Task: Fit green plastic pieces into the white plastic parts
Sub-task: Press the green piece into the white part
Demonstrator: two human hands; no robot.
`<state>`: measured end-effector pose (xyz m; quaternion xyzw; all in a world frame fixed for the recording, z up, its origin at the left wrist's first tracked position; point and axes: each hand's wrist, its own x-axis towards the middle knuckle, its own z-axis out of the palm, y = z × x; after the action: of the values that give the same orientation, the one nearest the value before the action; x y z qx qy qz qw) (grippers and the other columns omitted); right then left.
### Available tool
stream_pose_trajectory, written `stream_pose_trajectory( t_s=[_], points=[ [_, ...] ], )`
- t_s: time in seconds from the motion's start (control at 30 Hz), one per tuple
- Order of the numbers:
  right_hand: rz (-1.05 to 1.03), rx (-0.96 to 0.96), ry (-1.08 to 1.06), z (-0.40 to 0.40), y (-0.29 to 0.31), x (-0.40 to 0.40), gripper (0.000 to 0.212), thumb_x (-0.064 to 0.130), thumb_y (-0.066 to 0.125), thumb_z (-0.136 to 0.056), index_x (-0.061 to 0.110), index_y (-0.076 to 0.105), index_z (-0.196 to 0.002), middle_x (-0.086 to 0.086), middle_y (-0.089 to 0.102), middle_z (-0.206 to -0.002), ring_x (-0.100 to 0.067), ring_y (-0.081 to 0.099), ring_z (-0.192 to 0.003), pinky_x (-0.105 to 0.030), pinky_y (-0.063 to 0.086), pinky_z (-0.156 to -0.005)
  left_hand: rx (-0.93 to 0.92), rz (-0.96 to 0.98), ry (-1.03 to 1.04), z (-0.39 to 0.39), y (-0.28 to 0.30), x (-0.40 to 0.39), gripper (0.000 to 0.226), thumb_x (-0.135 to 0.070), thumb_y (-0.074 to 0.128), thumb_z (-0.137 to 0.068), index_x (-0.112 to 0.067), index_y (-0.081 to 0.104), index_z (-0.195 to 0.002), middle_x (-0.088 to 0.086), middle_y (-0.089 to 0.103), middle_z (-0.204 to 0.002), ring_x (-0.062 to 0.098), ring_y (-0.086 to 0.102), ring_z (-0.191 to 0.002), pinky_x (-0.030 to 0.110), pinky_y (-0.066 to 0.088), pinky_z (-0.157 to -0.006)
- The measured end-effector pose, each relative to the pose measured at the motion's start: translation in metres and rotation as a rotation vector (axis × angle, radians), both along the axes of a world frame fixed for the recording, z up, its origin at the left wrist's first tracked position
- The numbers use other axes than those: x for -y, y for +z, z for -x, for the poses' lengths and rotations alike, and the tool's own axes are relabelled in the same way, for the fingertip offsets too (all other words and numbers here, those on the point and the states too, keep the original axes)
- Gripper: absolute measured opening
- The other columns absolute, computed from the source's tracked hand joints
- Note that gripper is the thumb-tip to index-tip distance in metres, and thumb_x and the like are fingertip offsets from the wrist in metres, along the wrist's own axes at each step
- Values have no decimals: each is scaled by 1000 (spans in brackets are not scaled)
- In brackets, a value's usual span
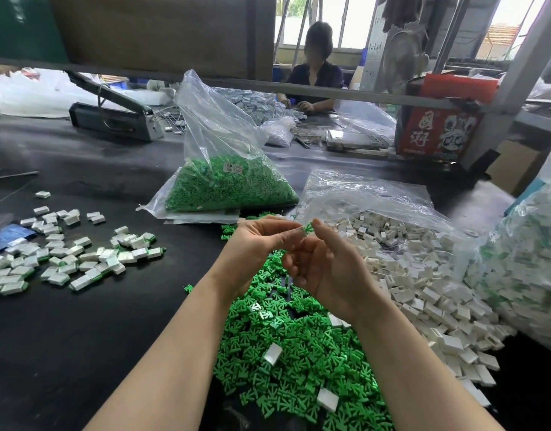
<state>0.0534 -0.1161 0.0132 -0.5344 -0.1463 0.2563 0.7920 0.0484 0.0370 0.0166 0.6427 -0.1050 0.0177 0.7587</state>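
1. Hands, two, bare, raised together above the near centre of the dark worktop (81,337). Left hand (255,244) pinches a small white plastic part (294,235) between thumb and fingers; right hand (327,269) pinches a green plastic piece (308,228) at its thumb and forefinger tip, touching the white part. Held up close to the eye, likely so the green piece can be lined up with the part's opening; how far it is seated cannot be told.
2. Loose green pieces (286,353), large heap, directly beneath the hands on the near worktop, within easy reach of either hand. A few stray white parts lie on top.
3. Loose white parts (423,290), heap spilling from an opened clear bag, near right, just beside the green heap; supply for the left hand, by the look of it.
4. Finished pieces (65,259), white with green edges showing, scattered flat at the near left, well apart from both supply heaps, probably to keep done work separate.
5. Bag of green pieces (227,188), clear plastic, upright, beyond the hands; reserve stock.
6. Bagged mixed white-and-green items (523,259), far right edge; contents partly blurred.
7. Heat-sealer-like device (112,116), far left; red carton (439,132), far right; second person (314,76) seated at the far side.
8. Obstructions: none between the hands and either heap; only the stray white parts clutter the green heap.
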Motion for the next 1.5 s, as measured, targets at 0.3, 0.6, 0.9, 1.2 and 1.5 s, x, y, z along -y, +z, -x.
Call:
stream_pose_trajectory(
  t_s=[0.3, 0.6, 0.9, 1.2, 1.5],
  points=[
    [-143, 7, 43, -1, -3, -6, 65, 64, 29, -95, 16, 70, -82, -4, 60, -70, -14, 47, -66, -25, 36, -58, -3, 34, -23, 0, 0, 6, 24, -21, 76, -73, -4, 76, -90, 16, 68, -75, 10, 52, -43, 28, 50, -68],
    [-132, -186, -59, 5, 4, -16, 60, 65, 25, -97, 15, 56, -90, 2, 33, -57, -9, 23, -48, -23, 14, -44, -20, 34, 32, -2, -5, 10, 20, -27, 77, -72, -13, 77, -87, 5, 75, -83, 15, 67, -76, 30, 46, -93],
    [133, -235, -358, -8, -1, 3, 43, 43, 37, -104, 8, 60, -96, 0, 52, -64, -9, 40, -55, -22, 31, -48, -56, -88, 116, -5, -9, 3, 27, -36, 71, -75, -16, 72, -93, -2, 75, -84, 2, 60, -68, 17, 43, -62],
    [818, 410, -261, -5, -5, 11, 7, 18, 67, -91, 22, 70, -87, 0, 71, -82, -6, 59, -63, -15, 49, -55, -121, -113, 171, -8, -12, -6, 14, -27, 71, -86, -19, 72, -98, -2, 76, -83, 3, 60, -66, 19, 43, -63],
    [1304, 881, -220, 3, -20, -12, 8, 23, 67, -89, 22, 73, -94, 5, 72, -94, -10, 64, -87, -27, 55, -81, -142, -102, 190, -6, -10, -8, 18, -27, 72, -85, -16, 72, -99, 0, 77, -86, 4, 63, -67, 24, 42, -68]
  ],
)
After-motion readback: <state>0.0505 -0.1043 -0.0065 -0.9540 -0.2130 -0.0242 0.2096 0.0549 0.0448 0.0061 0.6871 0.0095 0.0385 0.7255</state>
